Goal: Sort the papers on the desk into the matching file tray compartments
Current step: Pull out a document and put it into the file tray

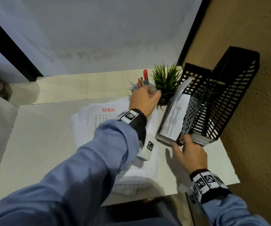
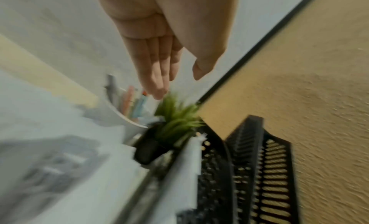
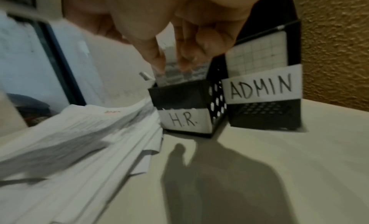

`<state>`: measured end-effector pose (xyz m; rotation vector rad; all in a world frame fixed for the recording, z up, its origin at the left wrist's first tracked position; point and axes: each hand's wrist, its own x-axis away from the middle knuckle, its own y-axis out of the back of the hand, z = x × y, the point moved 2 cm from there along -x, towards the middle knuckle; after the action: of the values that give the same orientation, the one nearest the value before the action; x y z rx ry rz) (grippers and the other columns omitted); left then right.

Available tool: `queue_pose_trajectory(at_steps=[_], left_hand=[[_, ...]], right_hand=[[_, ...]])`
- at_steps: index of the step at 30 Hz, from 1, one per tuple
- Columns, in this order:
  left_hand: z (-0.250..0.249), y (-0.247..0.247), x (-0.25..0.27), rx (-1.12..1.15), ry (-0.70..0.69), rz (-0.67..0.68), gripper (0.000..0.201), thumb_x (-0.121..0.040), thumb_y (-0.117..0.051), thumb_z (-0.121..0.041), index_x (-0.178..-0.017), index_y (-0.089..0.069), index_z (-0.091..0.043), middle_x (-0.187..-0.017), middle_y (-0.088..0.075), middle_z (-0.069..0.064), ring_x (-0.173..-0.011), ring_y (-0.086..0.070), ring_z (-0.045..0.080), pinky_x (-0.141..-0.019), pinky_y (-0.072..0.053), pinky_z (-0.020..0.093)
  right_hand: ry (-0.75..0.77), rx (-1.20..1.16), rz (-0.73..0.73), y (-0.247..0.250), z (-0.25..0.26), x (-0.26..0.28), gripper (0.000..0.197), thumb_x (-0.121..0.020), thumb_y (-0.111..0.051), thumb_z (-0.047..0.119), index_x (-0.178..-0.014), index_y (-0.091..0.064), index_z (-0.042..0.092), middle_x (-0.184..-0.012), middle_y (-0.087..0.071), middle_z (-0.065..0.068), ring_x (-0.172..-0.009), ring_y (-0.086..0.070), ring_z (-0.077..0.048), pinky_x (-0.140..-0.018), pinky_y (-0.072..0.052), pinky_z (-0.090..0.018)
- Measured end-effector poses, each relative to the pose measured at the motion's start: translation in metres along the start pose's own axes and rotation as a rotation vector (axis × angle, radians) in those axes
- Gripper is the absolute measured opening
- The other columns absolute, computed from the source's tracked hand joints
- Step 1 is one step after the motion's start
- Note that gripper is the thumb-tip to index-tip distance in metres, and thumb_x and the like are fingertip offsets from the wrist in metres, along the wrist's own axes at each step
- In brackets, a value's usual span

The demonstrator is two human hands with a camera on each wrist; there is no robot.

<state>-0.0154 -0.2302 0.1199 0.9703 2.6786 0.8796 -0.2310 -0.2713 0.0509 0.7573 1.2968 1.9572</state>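
A loose stack of printed papers [image 1: 86, 128] lies mid-desk, its top sheet marked ADMIN in red. Two black perforated file trays stand at the right: the H.R. tray [image 3: 185, 95] and the ADMIN tray [image 3: 261, 87], which holds a gridded sheet [image 3: 257, 57]. A printed sheet [image 1: 175, 118] leans inside the H.R. tray. My right hand [image 1: 180, 142] is at that tray's front, with thumb and fingers pinching the sheet's lower edge [image 3: 171, 72]. My left hand [image 1: 147, 97] hovers over the stack's far edge with fingers straight and thumb apart [image 2: 179, 83], holding nothing.
A white cup of pens [image 1: 141, 85] and a small potted plant [image 1: 165, 82] stand just beyond my left hand, beside the H.R. tray. A tan textured wall [image 1: 253, 111] closes the right side. Bare desk [image 1: 42, 136] lies left of the stack.
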Motion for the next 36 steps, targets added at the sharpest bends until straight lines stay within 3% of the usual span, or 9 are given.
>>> queue_pose_trajectory(at_steps=[4, 7, 10, 13, 24, 27, 30, 33, 36], left_hand=[[0.094, 0.045, 0.024, -0.158, 0.269, -0.07, 0.024, -0.087, -0.056, -0.025, -0.103, -0.06, -0.008, -0.097, -0.065, 0.009, -0.094, -0.06, 0.028, -0.078, -0.044, 0.028], [0.159, 0.059, 0.05, -0.297, 0.513, -0.002, 0.041, -0.088, -0.057, -0.025, -0.119, -0.05, -0.001, -0.123, -0.054, 0.019, -0.111, -0.053, 0.036, -0.091, -0.044, 0.039], [0.194, 0.065, 0.073, -0.348, 0.657, -0.003, 0.05, -0.087, -0.058, -0.03, -0.123, -0.043, 0.002, -0.129, -0.043, 0.021, -0.117, -0.046, 0.038, -0.094, -0.043, 0.044], [0.208, 0.065, 0.087, -0.286, 0.677, -0.051, 0.053, -0.088, -0.059, -0.032, -0.126, -0.042, 0.001, -0.13, -0.042, 0.02, -0.119, -0.045, 0.037, -0.095, -0.041, 0.044], [0.222, 0.061, 0.102, -0.2, 0.762, -0.12, 0.066, -0.079, -0.073, -0.028, -0.128, -0.037, -0.003, -0.131, -0.044, 0.019, -0.12, -0.046, 0.038, -0.1, -0.041, 0.045], [0.231, 0.067, 0.107, -0.051, 0.756, -0.115, 0.042, -0.082, -0.07, -0.018, -0.115, -0.046, -0.006, -0.113, -0.058, 0.016, -0.103, -0.058, 0.035, -0.086, -0.047, 0.039], [0.234, 0.07, 0.111, 0.028, 0.605, -0.151, 0.005, -0.083, -0.062, -0.01, -0.086, -0.06, -0.013, -0.09, -0.062, 0.009, -0.082, -0.057, 0.028, -0.07, -0.042, 0.027], [0.237, 0.069, 0.114, 0.131, 0.534, -0.209, 0.036, -0.078, -0.052, 0.007, -0.063, -0.068, -0.021, -0.089, -0.07, 0.006, -0.079, -0.061, 0.025, -0.072, -0.046, 0.027], [0.242, 0.071, 0.117, 0.245, 0.553, -0.206, 0.048, -0.064, -0.042, 0.016, -0.044, -0.066, -0.021, -0.075, -0.072, 0.006, -0.08, -0.065, 0.027, -0.084, -0.053, 0.034]], right_hand=[[0.257, -0.135, -0.007, -0.001, 0.035, 0.008, 0.02, -0.087, -0.063, 0.031, -0.074, -0.057, 0.016, -0.051, -0.049, 0.008, -0.045, -0.053, -0.018, -0.049, -0.044, -0.026], [0.367, -0.222, 0.183, -0.026, 0.071, 0.007, 0.017, -0.09, -0.058, 0.027, -0.076, -0.058, 0.018, -0.064, -0.055, 0.007, -0.057, -0.05, -0.006, -0.058, -0.038, -0.02], [0.226, -0.336, 0.278, -0.058, 0.097, -0.003, 0.018, -0.091, -0.057, 0.017, -0.105, -0.061, 0.008, -0.1, -0.055, -0.004, -0.084, -0.053, -0.005, -0.073, -0.038, -0.008], [0.015, -0.197, 0.256, -0.084, 0.107, -0.014, 0.028, -0.088, -0.055, 0.019, -0.112, -0.055, 0.004, -0.116, -0.046, -0.01, -0.109, -0.047, -0.025, -0.091, -0.04, -0.028], [-0.232, -0.375, 0.314, -0.116, 0.123, -0.028, 0.031, -0.083, -0.065, 0.02, -0.11, -0.057, 0.006, -0.102, -0.059, -0.01, -0.093, -0.057, -0.026, -0.074, -0.04, -0.026], [-0.33, -0.468, 0.309, -0.122, 0.122, -0.034, 0.023, -0.079, -0.069, 0.01, -0.068, -0.048, 0.014, -0.068, -0.051, -0.002, -0.061, -0.046, -0.018, -0.055, -0.037, -0.024], [-0.301, -0.508, 0.294, -0.119, 0.122, -0.036, 0.03, -0.075, -0.063, -0.006, -0.064, -0.043, 0.013, -0.06, -0.044, 0.0, -0.055, -0.043, -0.016, -0.043, -0.032, -0.02], [-0.306, -0.582, 0.289, -0.114, 0.117, -0.037, 0.025, -0.072, -0.052, -0.016, -0.069, -0.044, 0.007, -0.062, -0.04, -0.007, -0.055, -0.039, -0.018, -0.038, -0.029, -0.016], [-0.398, -0.89, 0.355, -0.117, 0.114, -0.041, 0.035, -0.061, -0.069, -0.009, -0.08, -0.047, 0.01, -0.081, -0.056, -0.017, -0.074, -0.057, -0.023, -0.062, -0.049, -0.019]])
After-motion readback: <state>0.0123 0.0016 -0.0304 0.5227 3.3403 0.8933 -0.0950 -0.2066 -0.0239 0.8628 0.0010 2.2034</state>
